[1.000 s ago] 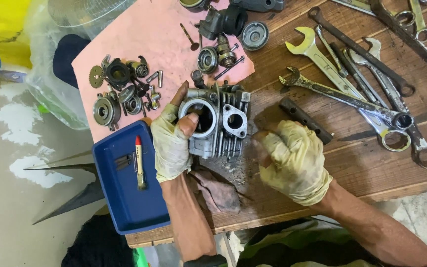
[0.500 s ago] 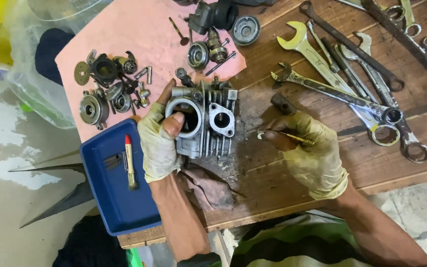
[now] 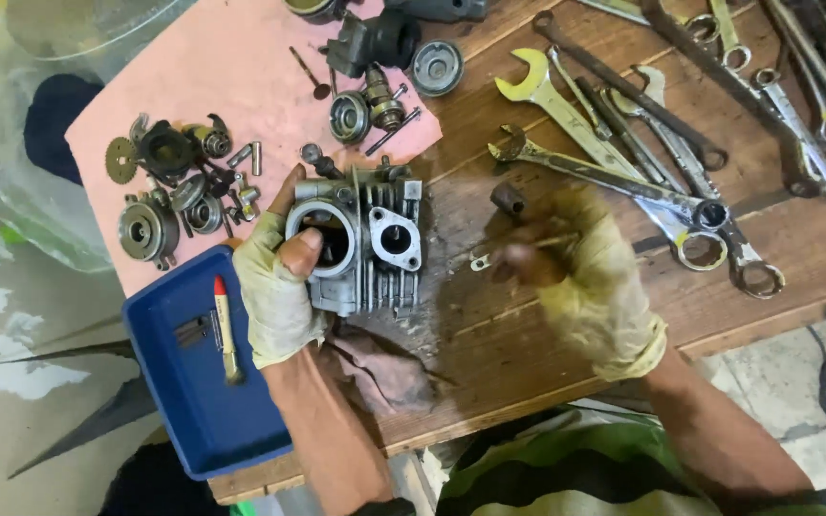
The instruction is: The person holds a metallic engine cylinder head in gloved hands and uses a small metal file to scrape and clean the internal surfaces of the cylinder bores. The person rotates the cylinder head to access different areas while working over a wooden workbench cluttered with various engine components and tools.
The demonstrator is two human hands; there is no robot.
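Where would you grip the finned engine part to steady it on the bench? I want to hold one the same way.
Probably by the round bore end of the cylinder head, coming from the left, as the left hand does now: thumb hooked in the big opening, fingers behind the body. The bore rim gives a firm edge, while the thin fins and flanged port on the right look awkward to hold.

A clear plastic bag (image 3: 78, 57) lies crumpled at the table's far-left corner, beyond the pink sheet. No labels, signs or screens show anywhere in view.
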